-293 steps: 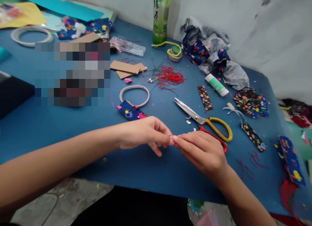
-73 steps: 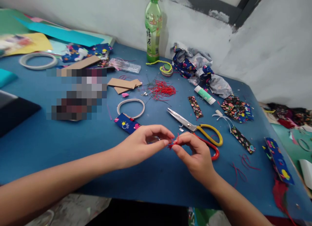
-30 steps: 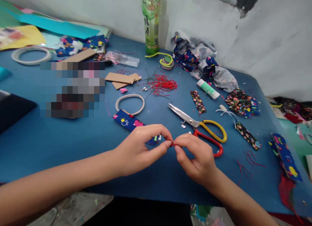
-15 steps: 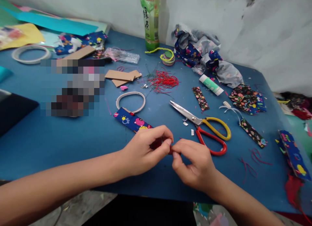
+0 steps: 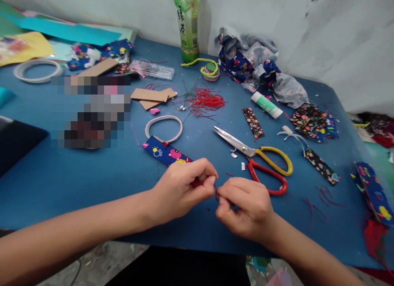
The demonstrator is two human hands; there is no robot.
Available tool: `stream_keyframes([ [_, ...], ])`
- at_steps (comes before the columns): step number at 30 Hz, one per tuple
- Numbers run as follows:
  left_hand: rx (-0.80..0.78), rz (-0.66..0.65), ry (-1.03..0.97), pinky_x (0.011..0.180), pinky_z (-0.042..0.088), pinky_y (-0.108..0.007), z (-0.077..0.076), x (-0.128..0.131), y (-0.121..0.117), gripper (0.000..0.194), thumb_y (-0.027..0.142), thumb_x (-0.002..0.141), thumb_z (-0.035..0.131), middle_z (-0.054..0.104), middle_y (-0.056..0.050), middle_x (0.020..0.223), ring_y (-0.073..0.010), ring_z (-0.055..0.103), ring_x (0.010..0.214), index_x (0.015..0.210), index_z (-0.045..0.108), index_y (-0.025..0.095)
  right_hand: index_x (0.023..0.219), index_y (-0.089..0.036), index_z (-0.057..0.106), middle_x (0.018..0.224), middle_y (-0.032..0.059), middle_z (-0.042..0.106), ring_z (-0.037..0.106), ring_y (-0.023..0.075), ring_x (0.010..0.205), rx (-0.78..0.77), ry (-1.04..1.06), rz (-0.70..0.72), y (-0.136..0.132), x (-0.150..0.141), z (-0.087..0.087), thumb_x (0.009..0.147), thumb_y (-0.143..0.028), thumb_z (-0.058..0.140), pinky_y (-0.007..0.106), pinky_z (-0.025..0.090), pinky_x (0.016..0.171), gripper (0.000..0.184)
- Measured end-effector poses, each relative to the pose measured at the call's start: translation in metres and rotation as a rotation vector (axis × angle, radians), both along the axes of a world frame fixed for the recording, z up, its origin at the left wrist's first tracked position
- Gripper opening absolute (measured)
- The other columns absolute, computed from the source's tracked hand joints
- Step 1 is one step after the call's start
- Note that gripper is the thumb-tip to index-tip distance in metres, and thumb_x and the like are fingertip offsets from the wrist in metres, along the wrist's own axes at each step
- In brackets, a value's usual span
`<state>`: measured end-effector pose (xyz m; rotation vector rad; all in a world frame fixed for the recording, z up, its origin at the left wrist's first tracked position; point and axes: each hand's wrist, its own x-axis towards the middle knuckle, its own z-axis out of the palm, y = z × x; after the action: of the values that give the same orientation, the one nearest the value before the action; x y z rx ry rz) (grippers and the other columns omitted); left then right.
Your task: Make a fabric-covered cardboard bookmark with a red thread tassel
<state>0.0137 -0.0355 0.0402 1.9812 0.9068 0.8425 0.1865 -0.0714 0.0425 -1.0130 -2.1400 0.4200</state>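
Observation:
My left hand (image 5: 184, 187) is closed, thumb and forefinger pinching a thin dark red string (image 5: 216, 188). My right hand (image 5: 246, 206) pinches the same string a short way to the right, its fingers curled. More red shows inside my left palm, mostly hidden by the fingers. Just beyond my left hand lies a blue fabric-covered strip (image 5: 164, 151) with cartoon prints, its near end hidden behind the hand. Scissors (image 5: 248, 150) with one yellow and one red handle lie open beyond my right hand.
Farther back are a tape roll (image 5: 147, 128), cardboard strips (image 5: 149, 95), tangled red threads (image 5: 207, 100), a glue stick (image 5: 266, 104) and a green tea bottle (image 5: 188, 31). Crumpled fabric (image 5: 246, 60) lies by the wall. Floral strips (image 5: 321, 166) and cut string pieces (image 5: 317, 210) lie right.
My two hands have drawn slightly apart, so a short length of red string shows between the fingertips. The view has shifted a little; the things on the table stay in place.

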Motion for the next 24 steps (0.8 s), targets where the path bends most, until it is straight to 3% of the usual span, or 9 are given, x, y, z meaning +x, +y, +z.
stream_keyframes([
  [5,-0.105,0.028,-0.096,0.042,0.03,-0.014,-0.004,0.001,0.003,0.01,0.015,0.085,0.048,0.044,0.009,0.053,-0.0041,0.038,0.044,0.078,0.055,0.016,0.071,-0.018,0.057,0.061,0.0021,0.061,0.056,0.0126,0.056,0.022,0.067,-0.01,0.003,0.003,-0.002,0.081,-0.008,0.047,0.023,0.048,0.056,0.017],
  [11,-0.498,-0.122,-0.111,0.052,0.039,-0.018,-0.002,0.002,0.015,0.029,0.036,0.092,0.045,0.059,0.002,0.068,-0.0083,0.05,0.058,0.09,0.064,0.015,0.076,-0.017,0.059,0.064,0.0024,0.061,0.056,0.0126,0.058,0.001,0.061,-0.08,0.014,0.015,-0.002,0.083,-0.008,0.048,0.024,0.047,0.057,0.016],
  [14,-0.659,-0.188,-0.161,0.054,0.041,-0.019,-0.005,0.005,0.017,0.028,0.039,0.088,0.053,0.059,0.002,0.069,-0.0093,0.052,0.061,0.087,0.064,0.014,0.076,-0.015,0.059,0.065,0.0034,0.061,0.056,0.0132,0.058,-0.025,0.014,-0.077,0.017,0.017,-0.002,0.085,-0.009,0.047,0.025,0.045,0.057,0.016],
  [17,-0.678,-0.152,-0.208,0.056,0.039,-0.02,-0.009,0.007,0.018,0.024,0.037,0.081,0.062,0.059,0.002,0.067,-0.0097,0.051,0.062,0.084,0.064,0.014,0.077,-0.015,0.059,0.067,0.0037,0.061,0.057,0.0134,0.06,-0.022,-0.011,-0.053,0.017,0.017,-0.002,0.085,-0.008,0.047,0.025,0.046,0.058,0.016],
  [24,-0.722,-0.116,-0.304,0.057,0.036,-0.021,-0.009,0.008,0.022,0.02,0.033,0.076,0.067,0.058,0.003,0.064,-0.0095,0.05,0.061,0.076,0.063,0.014,0.088,-0.018,0.061,0.073,0.0026,0.064,0.061,0.0138,0.066,-0.013,-0.054,-0.049,0.019,0.02,-0.004,0.087,-0.009,0.049,0.025,0.05,0.062,0.015],
])
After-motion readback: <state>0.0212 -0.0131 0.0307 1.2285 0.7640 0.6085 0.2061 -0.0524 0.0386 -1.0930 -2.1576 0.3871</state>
